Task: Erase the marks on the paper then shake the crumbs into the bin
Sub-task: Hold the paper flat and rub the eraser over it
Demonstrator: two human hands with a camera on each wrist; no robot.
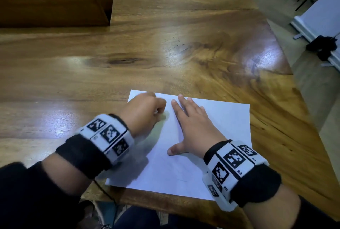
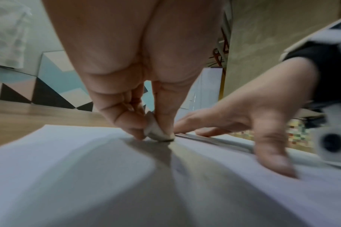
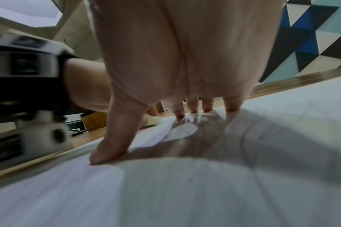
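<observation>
A white sheet of paper (image 1: 217, 129) lies on the wooden table (image 1: 128, 54) near its front edge. My left hand (image 1: 145, 111) is curled over the sheet's upper left part and pinches a small white eraser (image 2: 157, 132) between thumb and fingers, its lower edge touching the paper (image 2: 68, 169). My right hand (image 1: 191, 124) lies flat on the sheet just to the right, fingers straight and spread, thumb pressed down. Faint pencil lines show on the paper (image 3: 282, 138) in the right wrist view, where the eraser (image 3: 154, 120) shows beyond the thumb.
A brown cardboard box (image 1: 55, 6) stands open at the table's far left. The table's right edge (image 1: 294, 89) drops to the floor, where a black object (image 1: 323, 46) lies by a white base. A thin cable (image 1: 103, 190) hangs off the front edge.
</observation>
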